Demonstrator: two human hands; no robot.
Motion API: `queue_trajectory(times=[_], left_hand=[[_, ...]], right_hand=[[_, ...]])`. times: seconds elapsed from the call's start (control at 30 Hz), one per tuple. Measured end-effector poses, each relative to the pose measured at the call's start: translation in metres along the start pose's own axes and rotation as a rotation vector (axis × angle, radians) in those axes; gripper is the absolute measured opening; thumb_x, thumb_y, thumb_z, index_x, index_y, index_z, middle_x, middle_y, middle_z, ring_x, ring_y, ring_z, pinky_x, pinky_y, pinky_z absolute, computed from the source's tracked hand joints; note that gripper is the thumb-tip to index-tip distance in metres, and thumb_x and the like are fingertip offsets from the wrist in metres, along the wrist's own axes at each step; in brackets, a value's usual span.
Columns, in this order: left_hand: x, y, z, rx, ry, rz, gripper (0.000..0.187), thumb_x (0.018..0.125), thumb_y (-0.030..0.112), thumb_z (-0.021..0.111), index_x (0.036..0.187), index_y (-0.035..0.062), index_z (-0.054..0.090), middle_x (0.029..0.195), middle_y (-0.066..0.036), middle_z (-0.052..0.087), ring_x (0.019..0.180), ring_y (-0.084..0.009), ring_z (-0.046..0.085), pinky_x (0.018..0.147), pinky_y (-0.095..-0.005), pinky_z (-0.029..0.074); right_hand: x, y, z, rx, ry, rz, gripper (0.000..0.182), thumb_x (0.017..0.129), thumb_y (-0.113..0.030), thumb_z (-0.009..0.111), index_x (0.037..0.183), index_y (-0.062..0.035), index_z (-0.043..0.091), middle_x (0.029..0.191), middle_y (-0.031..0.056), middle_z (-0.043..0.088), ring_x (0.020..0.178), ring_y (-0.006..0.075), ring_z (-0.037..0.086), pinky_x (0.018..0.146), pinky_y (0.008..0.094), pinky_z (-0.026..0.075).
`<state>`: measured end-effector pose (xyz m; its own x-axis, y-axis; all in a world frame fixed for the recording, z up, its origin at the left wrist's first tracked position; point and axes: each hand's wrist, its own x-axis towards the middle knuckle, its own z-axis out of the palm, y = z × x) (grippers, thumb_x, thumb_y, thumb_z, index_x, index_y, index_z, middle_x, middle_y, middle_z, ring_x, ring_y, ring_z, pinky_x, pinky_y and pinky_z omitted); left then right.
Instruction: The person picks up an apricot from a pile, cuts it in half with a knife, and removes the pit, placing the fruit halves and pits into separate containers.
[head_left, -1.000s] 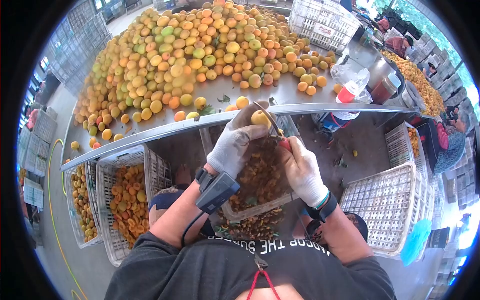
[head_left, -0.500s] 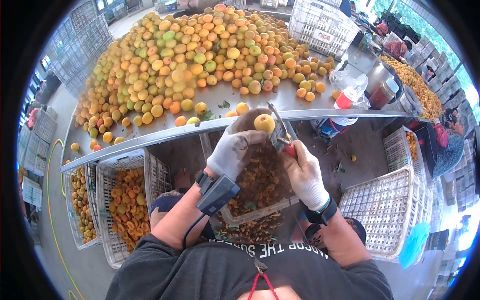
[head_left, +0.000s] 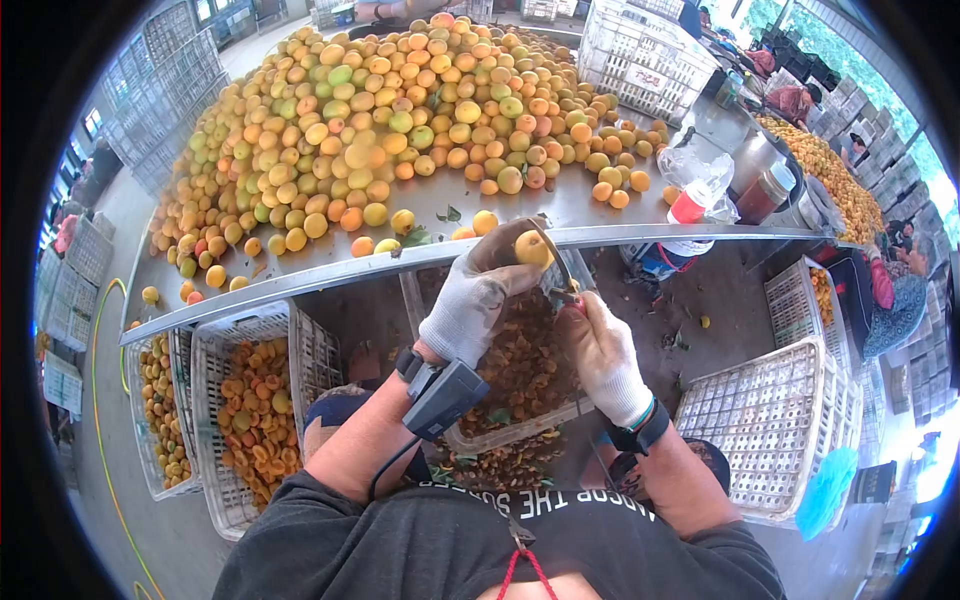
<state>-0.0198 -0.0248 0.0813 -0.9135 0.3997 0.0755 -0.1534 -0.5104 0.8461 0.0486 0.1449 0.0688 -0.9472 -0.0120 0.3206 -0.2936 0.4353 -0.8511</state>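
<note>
My left hand point(head_left: 466, 303), in a white glove with darkened fingers, grips a yellow apricot point(head_left: 532, 249) near the table's front rim. In my gloved right hand point(head_left: 606, 352) is a small knife point(head_left: 557, 262) with a red handle, mostly covered by my fingers. The blade points up and lies against the right side of the apricot. Below both hands stands a translucent bin point(head_left: 462, 437) holding dark orange and brown fruit scraps point(head_left: 525, 362).
A large pile of apricots point(head_left: 400, 120) covers much of the metal table point(head_left: 455, 195). Crates of fruit point(head_left: 262, 325) stand at left, and an upturned white crate point(head_left: 770, 420) at right. A red-labelled bottle point(head_left: 688, 205) and a jar point(head_left: 765, 195) are on the table. People work farther right.
The knife blade has moved left onto the apricot's side, and my right hand has come slightly lower. The apricot has turned and dropped a little in my left hand.
</note>
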Motion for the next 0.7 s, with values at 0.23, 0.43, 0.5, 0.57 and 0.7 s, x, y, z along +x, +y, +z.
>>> queue_trajectory(times=[0.23,0.43,0.5,0.57,0.7], left_hand=[[0.0024,-0.0016,-0.0020,-0.016,-0.020,-0.013,0.047,0.087,-0.001,0.063,0.133,0.0008,0.053,0.121,-0.006,0.061,0.109,-0.0125,0.058,0.096,-0.0263,0.046],[0.0011,-0.0003,-0.0021,0.011,-0.008,0.005,0.046,0.087,-0.001,0.063,0.133,0.0019,0.054,0.119,-0.005,0.062,0.108,-0.0126,0.058,0.095,-0.0263,0.046],[0.0022,-0.0015,-0.0036,0.009,-0.008,0.009,0.046,0.087,-0.001,0.063,0.133,0.0020,0.054,0.119,-0.005,0.062,0.108,-0.0125,0.058,0.094,-0.0262,0.047],[0.0023,-0.0005,-0.0024,0.007,-0.008,0.012,0.046,0.087,-0.001,0.063,0.132,0.0022,0.054,0.119,-0.005,0.062,0.108,-0.0123,0.058,0.094,-0.0261,0.047],[0.0006,0.0020,0.0006,0.021,0.006,0.004,0.044,0.085,0.002,0.062,0.129,0.0027,0.056,0.119,-0.004,0.060,0.109,-0.0127,0.056,0.093,-0.0257,0.042]], right_hand=[[0.0008,0.0098,0.0059,0.116,0.075,-0.131,0.010,0.100,-0.006,0.051,0.096,0.0033,0.055,0.070,0.0162,0.052,0.068,0.0096,0.040,0.061,0.0256,0.043],[-0.0003,0.0016,0.0004,0.052,0.011,-0.037,0.010,0.100,-0.005,0.051,0.098,0.0040,0.055,0.072,0.0153,0.055,0.069,0.0098,0.041,0.062,0.0256,0.043],[-0.0003,0.0027,0.0009,0.035,0.019,-0.048,0.010,0.100,-0.005,0.051,0.097,0.0038,0.055,0.071,0.0159,0.054,0.069,0.0098,0.041,0.061,0.0260,0.043],[0.0002,0.0053,0.0019,0.016,0.028,-0.060,0.010,0.100,-0.006,0.051,0.097,0.0037,0.055,0.071,0.0164,0.054,0.069,0.0098,0.040,0.061,0.0264,0.043],[0.0004,0.0079,0.0020,-0.023,0.015,-0.078,0.009,0.100,-0.006,0.051,0.096,0.0015,0.053,0.069,0.0218,0.052,0.058,0.0266,0.047,0.056,0.0322,0.043]])
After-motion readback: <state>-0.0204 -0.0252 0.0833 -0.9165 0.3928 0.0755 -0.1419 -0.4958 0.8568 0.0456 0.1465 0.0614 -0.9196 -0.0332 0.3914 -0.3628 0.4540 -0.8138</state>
